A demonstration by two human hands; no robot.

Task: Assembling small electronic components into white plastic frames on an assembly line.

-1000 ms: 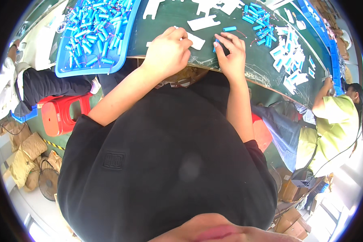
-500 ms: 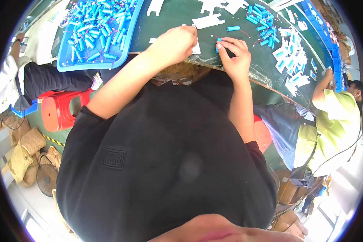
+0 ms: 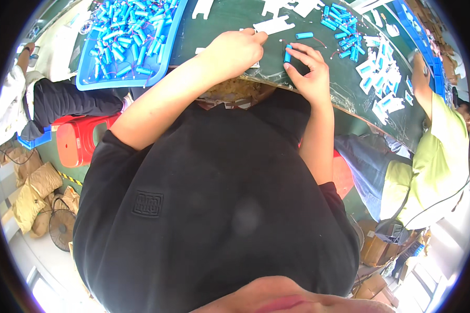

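My right hand (image 3: 312,73) pinches a blue cylindrical battery (image 3: 288,53) upright between thumb and fingers, just above the table's near edge. To its left, my left hand (image 3: 238,51) is closed, fingers curled down and touching together. Whatever they grip is hidden by the hand. Bits of a white plastic piece (image 3: 256,65) peek out from under that hand. Beyond both hands lie a flat white notched plastic part (image 3: 274,25) and a single blue battery (image 3: 304,36) with thin red wires.
A blue tray (image 3: 168,57) heaped with wired blue batteries sits at the left. At the right are a loose battery pile (image 3: 342,28) and a heap of white parts (image 3: 384,78) with batteries in them. A co-worker in a yellow-green shirt (image 3: 438,161) sits at the right.
My right hand has lifted slightly from the battery's side, its fingers spreading a little, and the battery shows more. My left hand has shifted slightly right. The co-worker's arm has reached farther forward.
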